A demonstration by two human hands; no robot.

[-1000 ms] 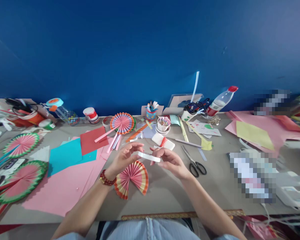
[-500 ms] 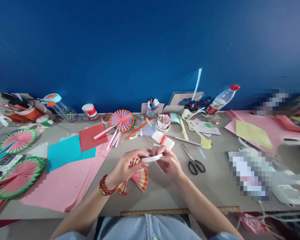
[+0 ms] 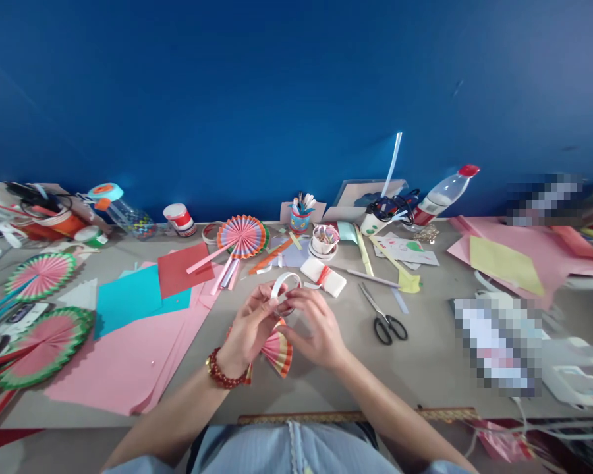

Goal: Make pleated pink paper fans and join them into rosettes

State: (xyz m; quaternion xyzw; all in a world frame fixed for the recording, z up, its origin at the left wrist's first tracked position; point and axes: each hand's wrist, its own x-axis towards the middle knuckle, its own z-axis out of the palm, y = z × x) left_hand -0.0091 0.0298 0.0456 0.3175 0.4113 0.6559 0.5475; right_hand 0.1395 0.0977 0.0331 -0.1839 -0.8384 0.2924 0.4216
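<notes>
A thin white ring, a roll of tape (image 3: pixel 279 283) by its look, stands up between my hands above the grey table. My left hand (image 3: pixel 252 320), with a red bead bracelet at the wrist, pinches its left side. The fingers of my right hand (image 3: pixel 316 324) curl over the ring's lower right side, with the thumb lower and apart. Part of the ring is hidden behind the fingers. Below my hands lies a pleated paper fan piece (image 3: pixel 279 353) in pink with orange and cream stripes, partly covered.
Black-handled scissors (image 3: pixel 389 327) lie right of my hands, and a white packet (image 3: pixel 332 282) lies just beyond. A finished pink-orange paper fan (image 3: pixel 242 237) and coloured paper sheets (image 3: pixel 128 296) are to the left. A bottle (image 3: pixel 439 201) leans against the blue wall.
The roll has turned from edge-on to showing its round opening, and it has risen slightly. My left hand has turned and my right hand has shifted left, its fingers now over the ring.
</notes>
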